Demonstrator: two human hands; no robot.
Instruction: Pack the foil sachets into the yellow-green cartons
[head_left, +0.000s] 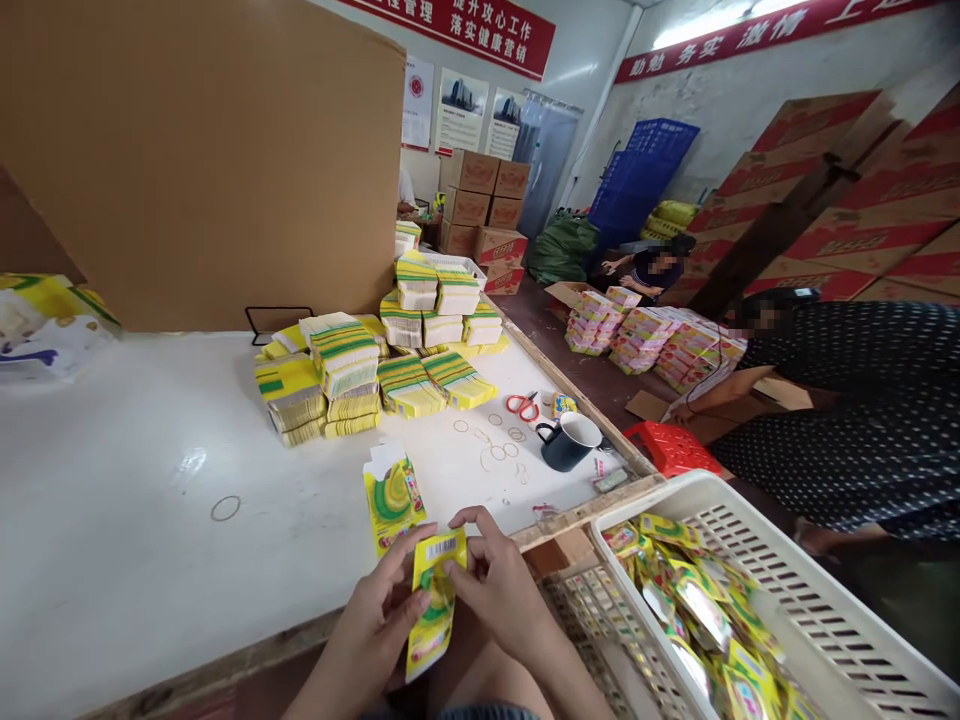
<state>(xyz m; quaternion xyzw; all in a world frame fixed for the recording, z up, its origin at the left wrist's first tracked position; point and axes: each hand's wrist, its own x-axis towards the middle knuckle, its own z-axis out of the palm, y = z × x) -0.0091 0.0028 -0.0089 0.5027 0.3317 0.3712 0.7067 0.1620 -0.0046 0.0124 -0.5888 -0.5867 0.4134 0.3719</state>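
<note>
Near the table's front edge, a yellow packet with green rings and a barcode is held upright between my hands. My left hand grips its left side, thumb on the front. My right hand pinches its upper right, with the thumb pressed on the face and the index finger arched above. Just beyond lies a yellow carton with its white end flaps open. To the right, a white plastic basket holds many shiny yellow sachets.
Stacks of flat yellow cartons stand mid-table. Red-handled scissors, a dark mug and loose rubber bands lie right of them. A large cardboard sheet stands behind. Two people crouch at right near pink boxes.
</note>
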